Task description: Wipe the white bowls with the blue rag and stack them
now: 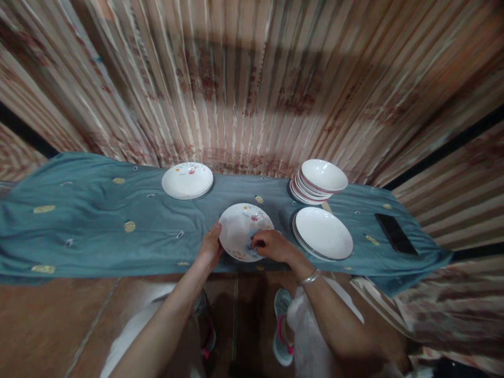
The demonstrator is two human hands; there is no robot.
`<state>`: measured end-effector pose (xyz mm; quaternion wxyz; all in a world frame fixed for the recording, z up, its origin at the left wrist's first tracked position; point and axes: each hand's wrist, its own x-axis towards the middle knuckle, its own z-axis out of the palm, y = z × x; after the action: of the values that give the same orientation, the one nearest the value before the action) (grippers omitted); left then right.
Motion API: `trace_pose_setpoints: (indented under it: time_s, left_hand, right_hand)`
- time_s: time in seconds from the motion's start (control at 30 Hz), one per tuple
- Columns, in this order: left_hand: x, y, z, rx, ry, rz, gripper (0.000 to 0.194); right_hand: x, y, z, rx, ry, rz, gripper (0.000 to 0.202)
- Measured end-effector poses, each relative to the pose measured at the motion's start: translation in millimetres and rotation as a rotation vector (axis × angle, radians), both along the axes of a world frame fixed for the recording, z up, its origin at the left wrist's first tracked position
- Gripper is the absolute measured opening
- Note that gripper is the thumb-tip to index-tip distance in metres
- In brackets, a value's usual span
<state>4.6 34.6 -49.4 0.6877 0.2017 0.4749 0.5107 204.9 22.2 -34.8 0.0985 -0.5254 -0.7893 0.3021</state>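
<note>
Bare forearms (173, 310) come closest, entering from between 7 and 8 o'clock and between 4 and 5, with the flowered plate (238, 231) as the dial's centre. Toward 12 hangs a striped, floral curtain (236, 68). Next in size, a table draped in blue-green cloth (98, 215) with yellow motifs stretches from 9 to 3. Plain white plates (323, 233) are piled at 3; at 2, bowls with reddish rims (321, 181) stand nested. Floral-printed plates (188, 184) are stacked at 10. The flowered plate itself is face up, by the table's near edge. A dark phone (396, 234) lies at 3, beyond the white pile.

The left hand (211, 244) grips the flowered plate's rim at 9. The right hand (273, 245), at 4, has its fingers curled over the plate beside a bluish patch (250, 239); blur hides whether that is cloth or print, so I cannot tell whether they pinch anything. Smallest, a silvery bracelet (311, 277) circles the right wrist.
</note>
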Motion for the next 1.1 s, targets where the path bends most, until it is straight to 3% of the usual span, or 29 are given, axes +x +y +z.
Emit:
trace_pose_setpoints:
  time_s: [0.2, 0.43, 0.67, 1.1]
  left_hand:
    - [0, 0, 4.3, -0.009, 0.038, -0.009, 0.048]
    - [2, -1, 7.5, -0.038, 0.026, 0.005, 0.045]
    - [2, 0, 1.8, 0.003, -0.03, 0.01, 0.042]
    - [1, 0, -2.7, 0.017, -0.031, 0.028, 0.045]
  right_hand:
    - [9, 13, -24.3, 0.25, -0.034, -0.154, 0.021]
    - [-4, 39, -42.8, 0.354, 0.118, -0.13, 0.03]
    - [-21, 47, -41.6, 0.333, 0.184, -0.08, 0.036]
    - [-49, 24, -22.2, 0.24, 0.302, 0.137, 0.036]
